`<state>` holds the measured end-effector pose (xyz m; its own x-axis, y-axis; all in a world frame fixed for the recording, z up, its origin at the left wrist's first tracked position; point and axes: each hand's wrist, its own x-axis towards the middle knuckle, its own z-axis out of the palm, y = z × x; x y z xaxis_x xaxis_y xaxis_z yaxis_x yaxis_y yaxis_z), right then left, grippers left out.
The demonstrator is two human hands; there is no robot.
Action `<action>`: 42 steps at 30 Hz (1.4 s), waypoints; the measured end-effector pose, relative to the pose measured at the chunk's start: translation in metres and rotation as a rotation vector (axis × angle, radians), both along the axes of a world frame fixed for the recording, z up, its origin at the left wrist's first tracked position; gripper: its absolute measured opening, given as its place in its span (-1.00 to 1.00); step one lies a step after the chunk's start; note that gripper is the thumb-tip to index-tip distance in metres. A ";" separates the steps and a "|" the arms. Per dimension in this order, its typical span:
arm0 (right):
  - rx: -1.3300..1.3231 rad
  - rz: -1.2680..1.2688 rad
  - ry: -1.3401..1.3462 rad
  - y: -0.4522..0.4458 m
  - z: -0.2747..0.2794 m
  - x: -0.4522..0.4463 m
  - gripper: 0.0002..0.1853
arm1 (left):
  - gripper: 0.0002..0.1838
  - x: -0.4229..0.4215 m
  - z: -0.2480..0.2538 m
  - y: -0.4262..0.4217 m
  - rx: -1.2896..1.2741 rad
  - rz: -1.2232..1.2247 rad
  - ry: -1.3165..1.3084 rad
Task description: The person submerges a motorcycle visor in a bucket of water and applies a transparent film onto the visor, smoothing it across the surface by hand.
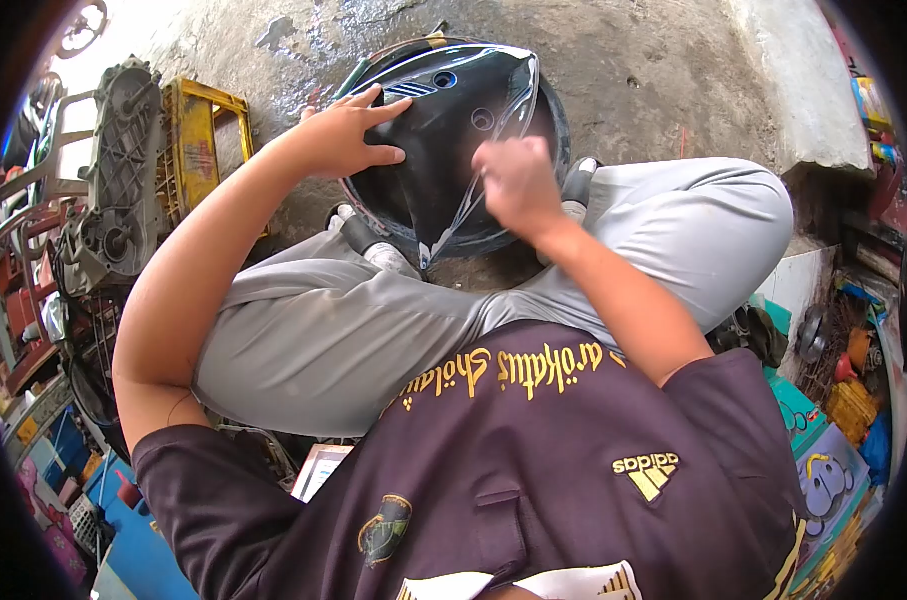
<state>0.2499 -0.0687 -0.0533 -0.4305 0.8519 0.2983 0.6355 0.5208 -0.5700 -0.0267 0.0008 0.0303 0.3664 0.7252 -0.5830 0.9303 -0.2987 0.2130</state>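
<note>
A glossy dark plastic panel (424, 140), roughly triangular, with round holes and slots, lies over a round black tub (561, 120) on the floor between my legs. Its edges shine and come to a point toward me. My left hand (349, 138) rests on the panel's left side, fingers spread and thumb stretched across the surface. Near the right edge, my right hand (522, 185) is curled into a fist and blurred by motion. Whatever its fingers hold, if anything, is hidden.
At the left stand a metal engine casing (129, 170) and a yellow plastic crate (209, 140). Wet patches mark the concrete floor (634, 60). A concrete ledge (804, 80) runs along the upper right. Assorted parts and a teal case (799, 415) sit at the right.
</note>
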 end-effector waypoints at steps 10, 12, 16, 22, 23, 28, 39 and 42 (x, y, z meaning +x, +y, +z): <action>-0.239 -0.207 0.262 0.023 0.016 0.010 -0.94 | -0.16 -0.004 -0.005 -0.003 0.025 0.005 -0.030; -0.209 -0.297 0.195 0.026 0.007 0.014 -0.95 | -0.16 -0.005 -0.007 -0.005 0.034 -0.010 -0.025; -0.055 0.054 0.007 -0.014 0.001 -0.005 -0.91 | -0.16 0.000 0.000 0.001 -0.009 -0.002 -0.010; -0.048 0.158 0.095 -0.002 0.004 0.008 -0.83 | -0.14 -0.005 -0.007 0.004 -0.026 -0.002 -0.015; -0.038 0.036 0.152 0.010 0.002 0.013 -0.89 | -0.14 -0.006 -0.007 0.002 -0.029 0.000 -0.012; -0.039 -0.093 0.070 0.011 -0.004 0.009 -0.94 | -0.14 -0.005 -0.006 -0.001 0.006 0.001 -0.041; 0.037 -0.247 0.081 0.030 -0.001 0.020 -0.88 | -0.13 -0.006 -0.007 -0.005 0.009 0.005 -0.039; 0.006 -0.186 0.067 0.017 -0.011 0.013 -0.85 | -0.15 -0.004 -0.005 -0.003 0.011 -0.005 -0.035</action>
<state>0.2633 -0.0518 -0.0644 -0.2450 0.9130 0.3263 0.6817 0.4015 -0.6116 -0.0304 -0.0025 0.0253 0.3901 0.7296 -0.5616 0.9208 -0.3056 0.2425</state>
